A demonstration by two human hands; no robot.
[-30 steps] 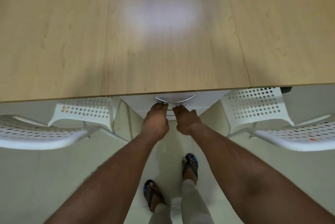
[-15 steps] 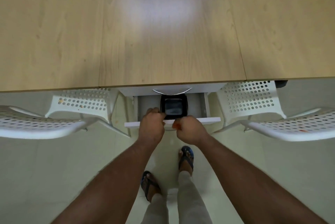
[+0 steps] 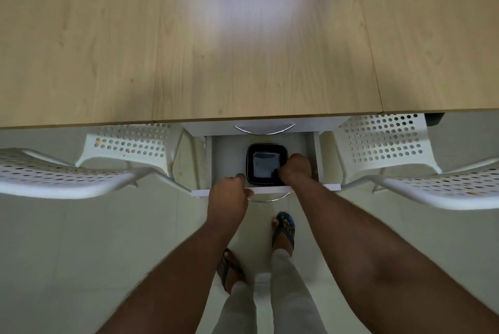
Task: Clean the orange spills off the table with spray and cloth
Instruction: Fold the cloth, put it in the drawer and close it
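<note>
table [image 3: 135, 36]: big light wood top filling the upper half, with a bright glare patch in the middle
chairs: two white perforated ones, left chair [image 3: 67, 177] and right chair [image 3: 405, 166], tucked either side
drawer [image 3: 229, 158]: white, pulled out from under the table edge
black container [image 3: 266, 167]: square, sitting inside the drawer, near its front
left hand [image 3: 229, 196]: curled over the drawer's front edge, gripping it
right hand [image 3: 295, 169]: reaching into the drawer, fingers curled on the container's right rim
spray and cloth: can't spot either one
</note>
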